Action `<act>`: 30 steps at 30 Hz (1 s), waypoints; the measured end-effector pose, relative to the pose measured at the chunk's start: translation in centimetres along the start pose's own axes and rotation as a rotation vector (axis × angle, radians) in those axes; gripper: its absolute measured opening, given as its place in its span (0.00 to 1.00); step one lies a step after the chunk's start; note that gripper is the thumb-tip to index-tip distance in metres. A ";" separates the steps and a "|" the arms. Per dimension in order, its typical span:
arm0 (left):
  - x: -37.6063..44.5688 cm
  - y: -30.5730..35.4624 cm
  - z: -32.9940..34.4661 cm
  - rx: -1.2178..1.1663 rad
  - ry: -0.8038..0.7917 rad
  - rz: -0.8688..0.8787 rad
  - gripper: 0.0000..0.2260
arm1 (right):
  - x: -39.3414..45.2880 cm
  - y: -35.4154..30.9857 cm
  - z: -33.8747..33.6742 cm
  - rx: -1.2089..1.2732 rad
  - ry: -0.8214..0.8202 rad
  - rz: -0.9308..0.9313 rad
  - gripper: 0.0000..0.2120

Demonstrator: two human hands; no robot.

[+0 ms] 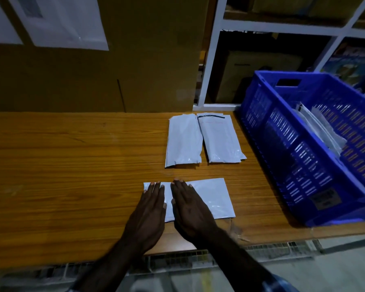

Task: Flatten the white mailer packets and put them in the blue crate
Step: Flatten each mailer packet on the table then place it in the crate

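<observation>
A white mailer packet (211,197) lies flat on the wooden table near its front edge. My left hand (150,213) and my right hand (191,209) press side by side on its left half, fingers straight and pointing away from me. Two more white mailer stacks, the left one (182,141) and the right one (220,139), lie further back. The blue crate (287,144) stands at the right of the table and holds several white packets (320,129) leaning inside.
The wooden table (72,165) stretches to the left of the packets. A large cardboard box (114,60) stands against the back. White shelving (261,26) with boxes rises behind the crate. The table's front edge has a chipped spot (237,232).
</observation>
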State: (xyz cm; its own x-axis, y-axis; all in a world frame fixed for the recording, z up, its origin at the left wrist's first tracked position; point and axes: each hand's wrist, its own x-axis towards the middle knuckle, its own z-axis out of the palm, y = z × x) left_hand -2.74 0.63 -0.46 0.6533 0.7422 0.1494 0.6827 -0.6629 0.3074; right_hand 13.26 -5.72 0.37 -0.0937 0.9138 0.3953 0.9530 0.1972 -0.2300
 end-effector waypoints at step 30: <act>1.5 3.0 0.3 0.108 0.060 0.089 0.23 | -1.6 1.8 -0.8 -0.045 -0.104 0.134 0.25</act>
State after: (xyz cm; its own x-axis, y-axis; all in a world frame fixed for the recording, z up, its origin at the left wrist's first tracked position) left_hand 0.43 -0.27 0.41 0.6943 0.6826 0.2281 0.6563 -0.7305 0.1885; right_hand 15.39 -7.06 0.05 0.0083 0.9631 0.2690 0.9708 0.0568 -0.2333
